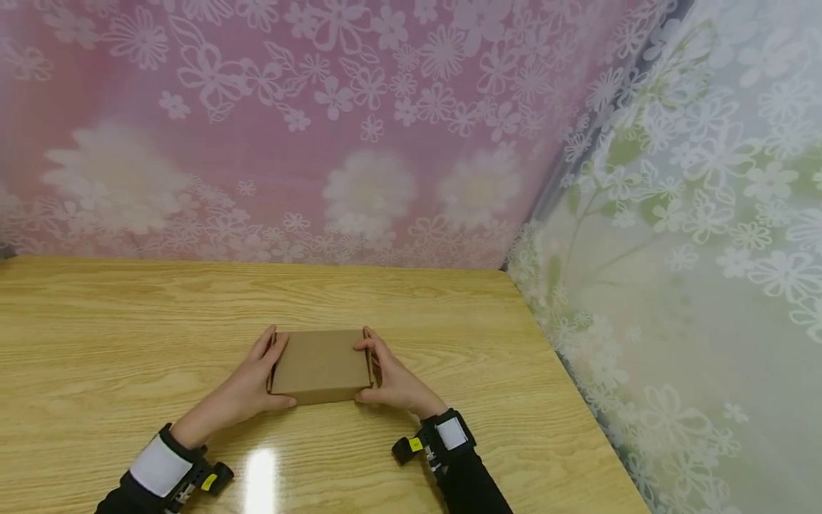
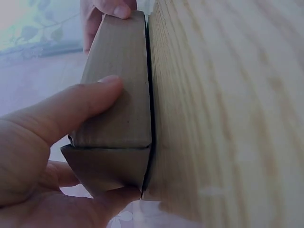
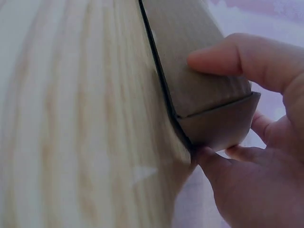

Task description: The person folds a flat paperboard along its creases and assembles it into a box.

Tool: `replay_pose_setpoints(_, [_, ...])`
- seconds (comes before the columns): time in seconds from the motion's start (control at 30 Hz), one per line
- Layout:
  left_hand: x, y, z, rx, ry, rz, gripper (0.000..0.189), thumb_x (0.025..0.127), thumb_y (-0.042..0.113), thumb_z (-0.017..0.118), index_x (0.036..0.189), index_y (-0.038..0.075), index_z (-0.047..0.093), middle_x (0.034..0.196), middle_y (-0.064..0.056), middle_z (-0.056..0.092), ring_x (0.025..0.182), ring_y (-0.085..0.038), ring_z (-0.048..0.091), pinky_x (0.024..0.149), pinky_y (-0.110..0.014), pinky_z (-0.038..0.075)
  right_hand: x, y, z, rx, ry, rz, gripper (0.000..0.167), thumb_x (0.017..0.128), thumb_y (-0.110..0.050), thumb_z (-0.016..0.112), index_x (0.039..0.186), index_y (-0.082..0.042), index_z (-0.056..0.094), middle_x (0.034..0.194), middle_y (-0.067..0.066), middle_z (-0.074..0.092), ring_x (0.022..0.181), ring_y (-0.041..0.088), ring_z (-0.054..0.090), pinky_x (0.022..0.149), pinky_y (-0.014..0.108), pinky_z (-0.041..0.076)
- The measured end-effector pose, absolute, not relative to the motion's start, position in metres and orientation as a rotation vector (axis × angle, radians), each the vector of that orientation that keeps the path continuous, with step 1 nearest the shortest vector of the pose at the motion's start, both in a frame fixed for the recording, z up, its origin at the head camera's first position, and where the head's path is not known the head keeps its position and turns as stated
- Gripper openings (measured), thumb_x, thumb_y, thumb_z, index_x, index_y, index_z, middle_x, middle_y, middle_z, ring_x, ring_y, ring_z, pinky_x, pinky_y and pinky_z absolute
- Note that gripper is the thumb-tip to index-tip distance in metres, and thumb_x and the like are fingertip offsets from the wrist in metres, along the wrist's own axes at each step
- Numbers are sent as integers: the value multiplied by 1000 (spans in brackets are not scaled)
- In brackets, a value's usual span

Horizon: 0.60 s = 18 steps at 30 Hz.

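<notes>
A flat brown cardboard box lies between my two hands on the wooden table, its lid down. My left hand grips its left end, with the thumb along the front side and fingers at the far left corner. On the other end, my right hand holds the box the same way, thumb at the front and a finger over the top edge. The left wrist view shows the left thumb pressed on the box's front side. In the right wrist view, the right thumb lies on that side too, beside an end flap.
The light wood-grain table stretches around the box. Behind it hangs a pink flowered curtain, and a pale flowered curtain borders the right edge. Each wrist wears a strapped camera, such as the right wrist camera.
</notes>
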<state>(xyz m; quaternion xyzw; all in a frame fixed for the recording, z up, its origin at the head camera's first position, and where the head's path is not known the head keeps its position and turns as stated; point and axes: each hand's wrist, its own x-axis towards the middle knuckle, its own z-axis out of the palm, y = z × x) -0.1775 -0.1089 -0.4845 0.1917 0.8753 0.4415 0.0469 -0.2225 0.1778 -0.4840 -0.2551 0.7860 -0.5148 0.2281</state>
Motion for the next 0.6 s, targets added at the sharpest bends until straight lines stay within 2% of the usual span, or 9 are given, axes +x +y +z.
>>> replay_pose_setpoints(0.3, [-181, -111, -485, 561, 2650, 1367, 108, 77, 18, 87, 153, -13, 17, 158, -37, -2, 140, -61, 13, 102, -69, 34, -224, 175, -485, -675, 2204, -1391, 69, 86, -6, 72, 142, -19, 35, 168, 5, -6, 154, 29, 6, 120, 51, 17])
replay_pose_setpoints(0.4, [-182, -113, -487, 563, 2642, 1370, 108, 78, 19, 87, 153, -13, 16, 158, -37, -3, 140, -62, 13, 103, -69, 33, -224, 174, -487, -675, 2221, -1376, 71, 86, -5, 72, 143, -21, 34, 168, 8, -2, 151, 29, 16, 118, 48, 23])
replay_pose_setpoints(0.6, [-185, -114, -489, 549, 2637, 1350, 108, 80, 21, 85, 155, -11, 14, 157, -39, -2, 140, -63, 12, 103, -70, 31, -225, 171, -490, -689, 2254, -1353, 76, 85, -3, 73, 145, -23, 31, 156, 12, 24, 137, 27, 39, 107, 41, 37])
